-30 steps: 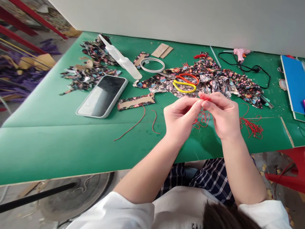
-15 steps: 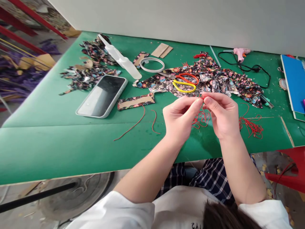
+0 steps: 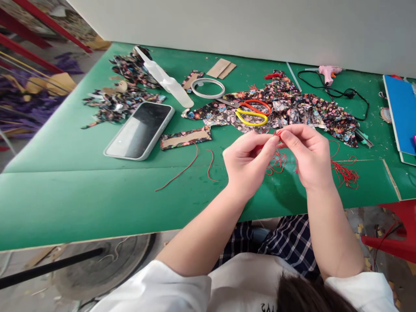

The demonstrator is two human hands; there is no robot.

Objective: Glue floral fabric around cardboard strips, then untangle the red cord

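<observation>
My left hand [image 3: 248, 162] and my right hand [image 3: 308, 156] meet fingertip to fingertip above the green table [image 3: 81, 190]. Both pinch a thin red cord [image 3: 277, 161] whose loose loops hang down between the palms. Just beyond the hands lies a strip of dark floral fabric [image 3: 292, 106] with red and yellow handled scissors [image 3: 251, 113] on it. A second tangle of red cord [image 3: 346, 173] lies on the table right of my right hand.
A phone [image 3: 139, 130] lies face up at the left, beside a fabric-covered card piece [image 3: 185, 138] and loose red cord strands [image 3: 182, 171]. Fabric scraps [image 3: 120, 91], a white bottle [image 3: 165, 80], a tape ring [image 3: 207, 88], a pink glue gun [image 3: 328, 73] and a blue board [image 3: 401, 110] lie farther back.
The hands stay together and shift only slightly. The small red end that stuck up at my right fingertips is now drawn in between the fingers.
</observation>
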